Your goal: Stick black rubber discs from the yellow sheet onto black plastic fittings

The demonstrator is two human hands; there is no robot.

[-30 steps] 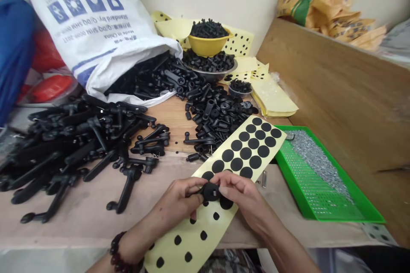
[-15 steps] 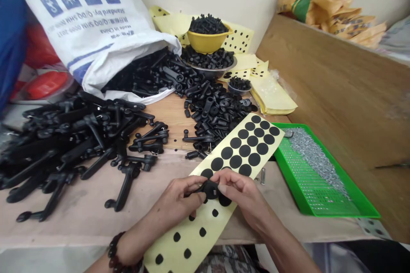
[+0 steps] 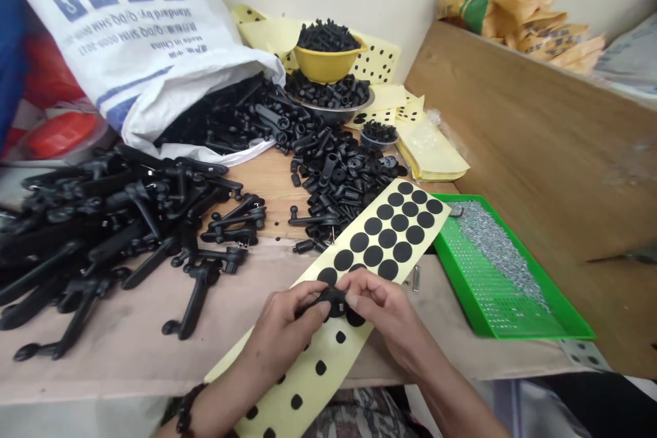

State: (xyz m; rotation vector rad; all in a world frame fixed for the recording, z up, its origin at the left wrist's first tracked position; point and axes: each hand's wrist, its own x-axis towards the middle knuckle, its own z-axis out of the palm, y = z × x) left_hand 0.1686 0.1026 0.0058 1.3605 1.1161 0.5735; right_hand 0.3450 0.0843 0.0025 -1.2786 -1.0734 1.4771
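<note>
My left hand and my right hand meet over a yellow sticker sheet that carries rows of black round pads. Both pinch a small round black plastic part between fingertips, left from the left side, right from the right. The sheet lies slanted across the table's front edge, its near half stripped down to small black dots. A beaded bracelet is on my left wrist.
Black plastic handles are heaped at left, spilling from a white sack. Small black parts lie mid-table. A yellow bowl sits above a metal bowl behind. A green tray of metal springs stands right, beside a wooden board.
Both hands keep the same pinch on the small black part, fingers shifting only slightly. The view has drifted a little, so everything sits slightly left and higher.
</note>
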